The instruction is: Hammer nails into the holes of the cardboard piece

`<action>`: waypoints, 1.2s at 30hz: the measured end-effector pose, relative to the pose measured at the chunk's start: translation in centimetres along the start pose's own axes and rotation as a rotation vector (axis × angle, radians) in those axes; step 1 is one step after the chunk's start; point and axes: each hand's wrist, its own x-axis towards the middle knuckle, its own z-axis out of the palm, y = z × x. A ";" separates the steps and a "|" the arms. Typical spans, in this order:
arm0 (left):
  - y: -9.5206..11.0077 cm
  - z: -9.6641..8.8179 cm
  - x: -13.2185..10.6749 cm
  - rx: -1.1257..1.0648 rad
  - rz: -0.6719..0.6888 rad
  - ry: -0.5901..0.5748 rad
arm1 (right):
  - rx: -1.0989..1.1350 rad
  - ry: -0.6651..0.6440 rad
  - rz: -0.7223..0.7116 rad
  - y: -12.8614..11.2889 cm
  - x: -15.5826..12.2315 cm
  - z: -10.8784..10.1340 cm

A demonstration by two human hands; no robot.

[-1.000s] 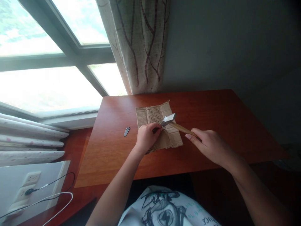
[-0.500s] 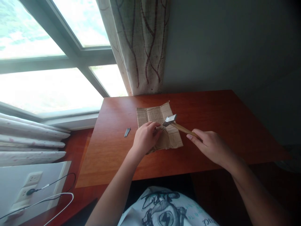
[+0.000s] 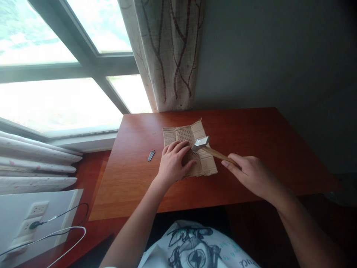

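Observation:
A creased piece of brown cardboard [image 3: 208,160] lies on the wooden table, its middle dotted with many small holes. My left hand [image 3: 175,160] rests on its left part with fingers spread and thumb apart. In my right hand [image 3: 248,171] is the wooden handle of a hammer [image 3: 216,153]. The metal head hangs over the middle of the cardboard, close to the fingertips of my left hand; whether it touches the cardboard I cannot tell. A small bunch of nails [image 3: 151,155] lies on the table to the left of my left hand.
The reddish-brown table [image 3: 251,137] meets a grey wall [image 3: 264,56] and a patterned curtain [image 3: 173,52] at the back. A window [image 3: 50,104] is at the left. Below it, cables [image 3: 80,227] run from a wall socket [image 3: 37,209].
My left hand has opened from a pinch over the cardboard to spread fingers lying on it. The hammer head has shifted very slightly; my right hand keeps its grip.

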 end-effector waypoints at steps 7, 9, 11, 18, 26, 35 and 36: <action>0.0 0.0 0.0 0.002 -0.013 -0.002 | -0.015 -0.012 0.021 -0.1 0.6 0.7; -0.1 0.0 0.0 0.003 -0.010 0.000 | -0.010 -0.004 0.021 -0.1 0.5 0.8; -0.1 0.0 0.0 0.007 -0.007 0.000 | -0.013 0.000 0.022 0.0 0.5 1.0; -0.1 0.0 0.1 0.005 -0.003 0.011 | -0.037 0.015 0.021 0.3 0.6 1.5; -0.1 0.0 0.0 0.006 -0.004 0.013 | -0.043 0.014 -0.006 0.3 0.4 1.8; -0.1 0.0 0.0 -0.004 0.000 0.013 | -0.027 0.004 -0.019 0.5 0.5 2.2; -0.1 0.0 0.0 -0.004 0.002 0.011 | -0.009 0.012 -0.018 0.5 0.4 2.2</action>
